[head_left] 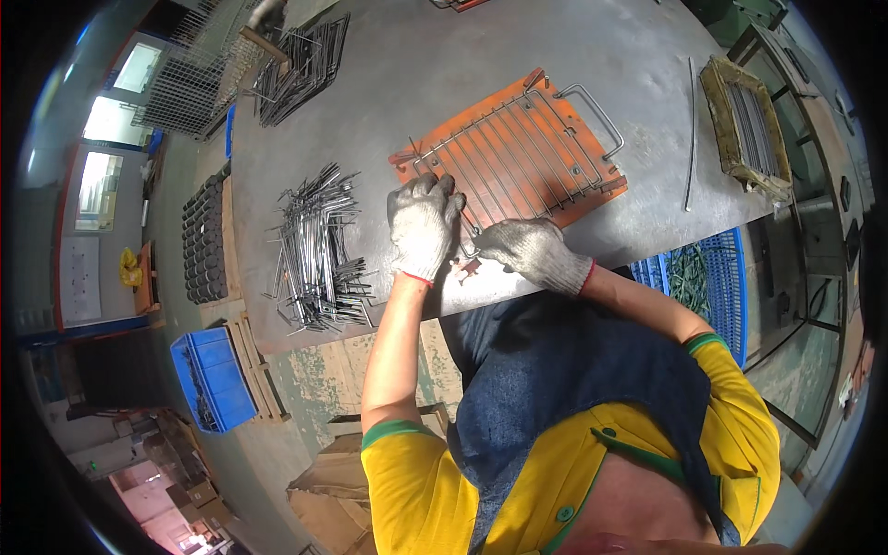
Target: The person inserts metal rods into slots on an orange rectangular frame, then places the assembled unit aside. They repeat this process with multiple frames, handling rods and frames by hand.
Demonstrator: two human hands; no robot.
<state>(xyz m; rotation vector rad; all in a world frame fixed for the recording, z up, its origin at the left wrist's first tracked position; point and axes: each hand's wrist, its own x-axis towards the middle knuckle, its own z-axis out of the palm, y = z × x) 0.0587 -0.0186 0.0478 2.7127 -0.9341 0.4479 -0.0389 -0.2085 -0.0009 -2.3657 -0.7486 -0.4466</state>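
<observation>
A metal wire rack (511, 153) with parallel bars lies on an orange plate (573, 208) that has small stops at its corners. A bent wire handle (599, 118) sticks out from its far right end. My left hand (424, 227), in a whitish glove with grey fingers, curls over the wire at the rack's left end. My right hand (536, 252), gloved alike, has its fingers closed at the near left corner, around the end of that wire. Its fingertips partly hide the grip. Left of my hands lies a heap of bent metal rods (319, 250).
Stacked wire frames (301, 69) lie at the far left of the metal table (407, 83). A long thin rod (691, 134) and a yellowish box of rods (749, 125) are at the right. Blue crates stand below: one left (213, 379), another right (729, 287).
</observation>
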